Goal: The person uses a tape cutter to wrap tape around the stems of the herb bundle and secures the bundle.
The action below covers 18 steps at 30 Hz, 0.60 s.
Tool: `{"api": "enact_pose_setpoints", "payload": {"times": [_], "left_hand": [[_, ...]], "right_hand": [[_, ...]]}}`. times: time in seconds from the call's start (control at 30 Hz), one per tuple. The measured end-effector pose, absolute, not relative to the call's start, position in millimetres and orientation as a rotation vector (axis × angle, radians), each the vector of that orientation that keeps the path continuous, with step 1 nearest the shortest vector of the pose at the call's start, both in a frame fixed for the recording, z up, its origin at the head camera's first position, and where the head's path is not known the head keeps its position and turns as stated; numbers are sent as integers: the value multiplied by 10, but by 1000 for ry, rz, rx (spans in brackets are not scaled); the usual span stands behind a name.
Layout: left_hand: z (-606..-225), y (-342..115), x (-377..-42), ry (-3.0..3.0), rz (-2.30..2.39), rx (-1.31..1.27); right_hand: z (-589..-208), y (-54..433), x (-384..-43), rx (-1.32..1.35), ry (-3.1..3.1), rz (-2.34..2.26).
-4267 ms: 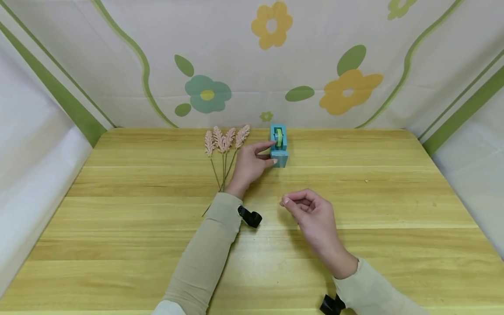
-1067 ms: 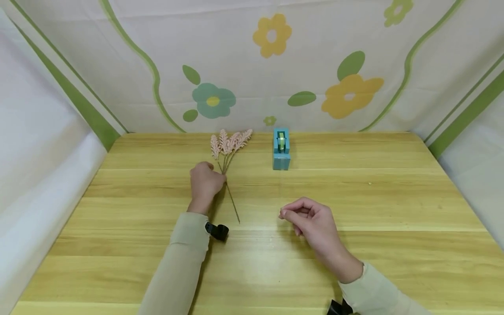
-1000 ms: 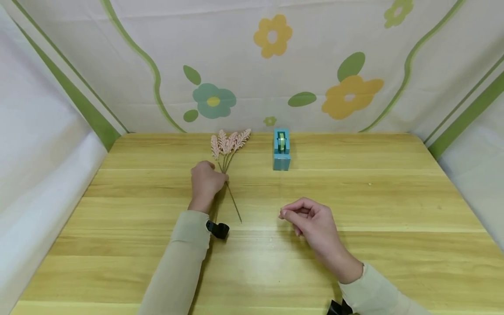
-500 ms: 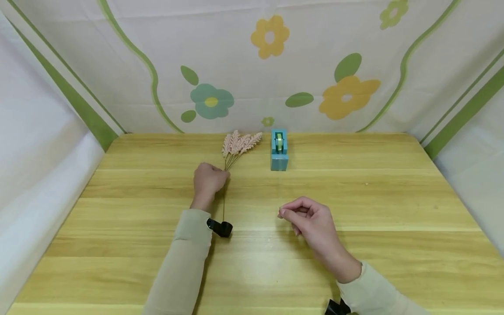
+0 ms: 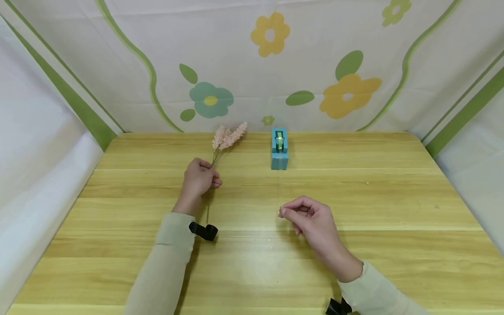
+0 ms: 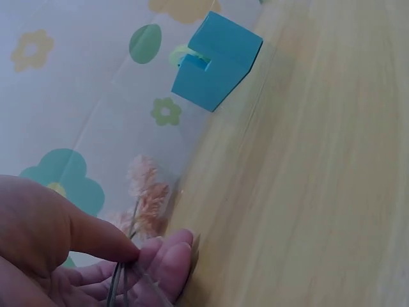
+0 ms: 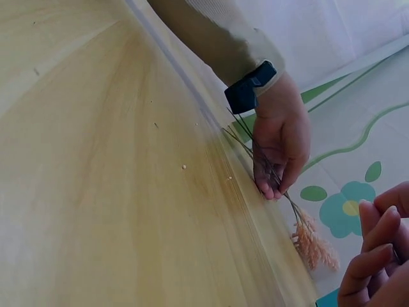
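Thumb and fingers of my left hand (image 5: 198, 177) pinch a bunch of thin flower stems (image 6: 121, 281) just below the blossoms. The fluffy pink flowers (image 5: 228, 136) point toward the back wall, and one stem trails down toward the wrist. To the right, a blue tape dispenser (image 5: 279, 161) with a greenish roll stands near the table's back edge. A faint, clear strip of tape (image 5: 280, 186) runs from it toward my right hand (image 5: 309, 223). Thumb and index finger of that hand pinch the strip's end above the table.
The wooden table (image 5: 374, 262) reaches back to a white cloth (image 5: 244, 57) printed with flowers. Small white specks lie on the wood, one of them a tiny crumb (image 5: 367, 183) at the right. Black wrist cameras sit on both sleeves.
My left hand left the dispenser and gathered the spread flowers into one bunch; in the last half second it moved slightly left with them. The right hand has stayed in nearly the same place.
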State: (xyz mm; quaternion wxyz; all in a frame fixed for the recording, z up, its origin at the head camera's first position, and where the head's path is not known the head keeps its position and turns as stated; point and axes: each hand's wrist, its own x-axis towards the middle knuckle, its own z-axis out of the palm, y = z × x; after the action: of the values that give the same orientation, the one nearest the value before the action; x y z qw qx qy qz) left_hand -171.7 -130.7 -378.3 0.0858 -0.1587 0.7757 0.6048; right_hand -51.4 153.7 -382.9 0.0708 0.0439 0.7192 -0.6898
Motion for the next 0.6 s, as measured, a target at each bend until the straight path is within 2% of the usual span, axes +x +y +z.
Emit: {"api": "enact_pose_setpoints", "payload": {"times": [0.6], "left_hand": [[-3820, -1291, -1731, 2238, 1784, -429]], "right_hand": [[-3810, 1546, -522, 135, 2152, -2068]]}}
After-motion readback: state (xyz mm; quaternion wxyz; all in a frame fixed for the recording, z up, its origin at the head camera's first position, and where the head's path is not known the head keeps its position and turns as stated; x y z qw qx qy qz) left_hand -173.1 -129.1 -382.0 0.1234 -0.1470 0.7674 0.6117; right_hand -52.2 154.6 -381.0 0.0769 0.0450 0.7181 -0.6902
